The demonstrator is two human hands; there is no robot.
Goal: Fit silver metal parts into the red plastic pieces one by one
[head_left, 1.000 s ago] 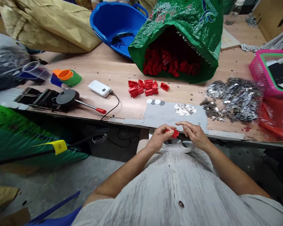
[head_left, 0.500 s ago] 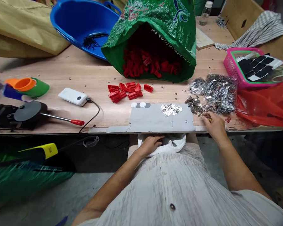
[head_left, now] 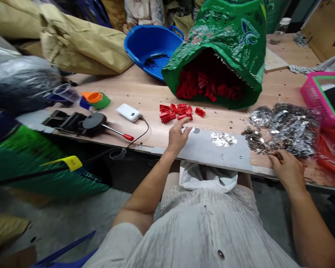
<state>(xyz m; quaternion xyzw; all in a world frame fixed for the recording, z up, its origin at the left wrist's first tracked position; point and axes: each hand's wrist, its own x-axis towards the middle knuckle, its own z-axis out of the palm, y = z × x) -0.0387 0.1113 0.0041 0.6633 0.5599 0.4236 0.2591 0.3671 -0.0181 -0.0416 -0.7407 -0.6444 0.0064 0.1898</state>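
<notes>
My left hand (head_left: 178, 137) reaches over the left end of a grey board (head_left: 206, 149), thumb and index finger apart, just in front of a small heap of red plastic parts (head_left: 167, 117). No part is seen in its grip. White and grey discs (head_left: 194, 130) lie beside its fingertips. My right hand (head_left: 289, 169) rests at the table's front edge, fingers pinched on something small that I cannot make out. Near those fingers is a loose pile of small metal pieces (head_left: 255, 141). Flat silvery pieces (head_left: 223, 139) are spread on the board.
A green sack (head_left: 226, 33) full of red parts opens toward me, beside a blue basin (head_left: 136, 44). On the left are a white power bank (head_left: 128, 112) with a cable and a red-tipped lever tool (head_left: 95, 123). Bagged metal pieces (head_left: 294, 128) and a pink basket (head_left: 309, 93) stand right.
My left hand has risen from my lap to the red parts. The view has swung left, showing more of the left side. My right hand stays by the metal pieces, still pinched.
</notes>
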